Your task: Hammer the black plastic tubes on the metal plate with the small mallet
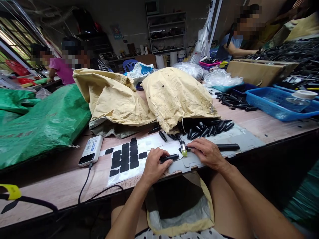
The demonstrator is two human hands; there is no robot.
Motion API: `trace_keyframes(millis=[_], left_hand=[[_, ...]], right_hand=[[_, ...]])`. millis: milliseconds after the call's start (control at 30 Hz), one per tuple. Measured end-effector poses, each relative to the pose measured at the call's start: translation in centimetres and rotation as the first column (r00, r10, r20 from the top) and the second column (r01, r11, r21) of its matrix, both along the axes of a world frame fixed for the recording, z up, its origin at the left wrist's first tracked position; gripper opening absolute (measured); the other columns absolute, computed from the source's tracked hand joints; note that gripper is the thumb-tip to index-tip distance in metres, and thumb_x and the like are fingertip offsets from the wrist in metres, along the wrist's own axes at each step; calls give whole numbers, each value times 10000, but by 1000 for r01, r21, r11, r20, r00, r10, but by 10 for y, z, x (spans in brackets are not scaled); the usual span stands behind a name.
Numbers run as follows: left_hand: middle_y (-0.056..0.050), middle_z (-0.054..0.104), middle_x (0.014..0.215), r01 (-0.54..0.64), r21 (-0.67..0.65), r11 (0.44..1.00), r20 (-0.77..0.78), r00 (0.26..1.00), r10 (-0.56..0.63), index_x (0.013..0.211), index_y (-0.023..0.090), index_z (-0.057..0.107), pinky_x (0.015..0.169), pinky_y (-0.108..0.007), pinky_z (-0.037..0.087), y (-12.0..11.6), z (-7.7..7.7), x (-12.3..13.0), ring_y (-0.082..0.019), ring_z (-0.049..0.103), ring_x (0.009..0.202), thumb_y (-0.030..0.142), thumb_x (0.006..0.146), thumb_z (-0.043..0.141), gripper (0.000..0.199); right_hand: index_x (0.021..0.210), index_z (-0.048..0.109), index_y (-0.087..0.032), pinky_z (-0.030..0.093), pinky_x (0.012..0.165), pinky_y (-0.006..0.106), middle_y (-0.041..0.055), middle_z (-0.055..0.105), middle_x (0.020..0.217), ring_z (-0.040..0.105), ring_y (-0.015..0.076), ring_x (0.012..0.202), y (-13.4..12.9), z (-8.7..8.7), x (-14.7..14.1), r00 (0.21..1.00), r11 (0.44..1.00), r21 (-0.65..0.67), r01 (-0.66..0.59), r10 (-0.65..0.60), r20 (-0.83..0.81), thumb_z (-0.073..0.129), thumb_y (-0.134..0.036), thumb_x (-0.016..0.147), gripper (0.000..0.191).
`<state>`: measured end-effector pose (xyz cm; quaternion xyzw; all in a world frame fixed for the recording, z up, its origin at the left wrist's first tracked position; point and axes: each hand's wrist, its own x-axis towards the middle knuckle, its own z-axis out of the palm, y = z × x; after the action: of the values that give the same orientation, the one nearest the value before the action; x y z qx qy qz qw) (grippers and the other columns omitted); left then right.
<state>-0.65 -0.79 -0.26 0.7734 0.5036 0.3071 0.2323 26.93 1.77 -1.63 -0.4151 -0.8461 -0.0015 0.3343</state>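
Observation:
My left hand [156, 164] is closed around a short black cylinder [171, 157] at the front edge of the table. To its right, my right hand [206, 153] has its thumb and fingers brought together near a small clear piece with a yellow-green end [184, 149]; what lies between the fingertips is too small to make out. A longer black handle-like piece [228, 146] lies behind my right hand. Several black cylindrical parts [210, 129] are heaped just beyond. Left of my hands, a white sheet [147, 141] carries rows of black rounded squares [125, 156].
Two beige sacks [176, 96] stand behind the parts, a green sack [45, 122] at left. A white power bank [91, 151] trails a cable. Blue tray [281, 106] at right. An open bag [180, 225] sits below the table edge. Other people sit farther back.

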Motion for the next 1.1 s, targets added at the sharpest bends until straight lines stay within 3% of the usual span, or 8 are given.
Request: trace_keyframes(millis=[200, 367, 667, 767, 933, 1100], left_hand=[[-9, 664, 907, -17, -40, 999, 34, 999, 18, 924, 235, 693, 806, -343, 404, 3, 0, -4, -221, 529, 910, 220, 804, 768, 142], [6, 670, 913, -55, -83, 995, 62, 996, 60, 899, 237, 688, 798, -331, 403, 5, -2, -3, -212, 529, 907, 204, 770, 793, 170], [0, 656, 867, -63, -85, 994, 50, 996, 68, 882, 234, 704, 815, -335, 414, 3, 1, -1, -209, 531, 900, 224, 782, 769, 119], [-2, 662, 870, -62, -70, 996, 49, 997, 65, 887, 237, 709, 820, -341, 419, 3, 0, -1, -212, 539, 908, 232, 794, 751, 102], [-12, 685, 905, -51, -63, 997, 57, 997, 54, 886, 232, 702, 831, -351, 431, 5, -2, -2, -219, 555, 903, 250, 793, 761, 112], [-8, 683, 910, -58, -66, 996, 52, 997, 61, 898, 235, 706, 800, -339, 419, 4, -2, -2, -216, 547, 900, 236, 790, 769, 126]], right_hand=[[1237, 645, -245, 526, 866, 352, 60, 703, 1088, 637, 203, 972, -14, 26, -14, 991, 1000, 12, -12, 14, -132, 539, -152, 964, 307], [1224, 641, -235, 543, 870, 330, 60, 707, 1061, 652, 188, 971, -28, 39, -42, 971, 994, -50, -98, 85, -224, 536, -143, 969, 290], [1253, 637, -244, 548, 824, 334, 67, 703, 1037, 637, 192, 949, -40, 35, -61, 979, 991, -26, -129, 123, -165, 508, -96, 959, 354], [1235, 657, -263, 556, 807, 336, 63, 711, 1006, 644, 200, 933, -39, 32, -57, 991, 993, -55, -104, 99, -89, 485, -92, 956, 369], [1263, 648, -284, 568, 867, 369, 68, 715, 1065, 660, 212, 973, -36, 33, -46, 970, 998, -11, -65, 60, -236, 512, -165, 972, 343], [1211, 671, -274, 566, 826, 342, 56, 722, 1010, 663, 197, 935, -37, 30, -42, 985, 994, -77, -79, 66, -158, 495, -152, 979, 316]])
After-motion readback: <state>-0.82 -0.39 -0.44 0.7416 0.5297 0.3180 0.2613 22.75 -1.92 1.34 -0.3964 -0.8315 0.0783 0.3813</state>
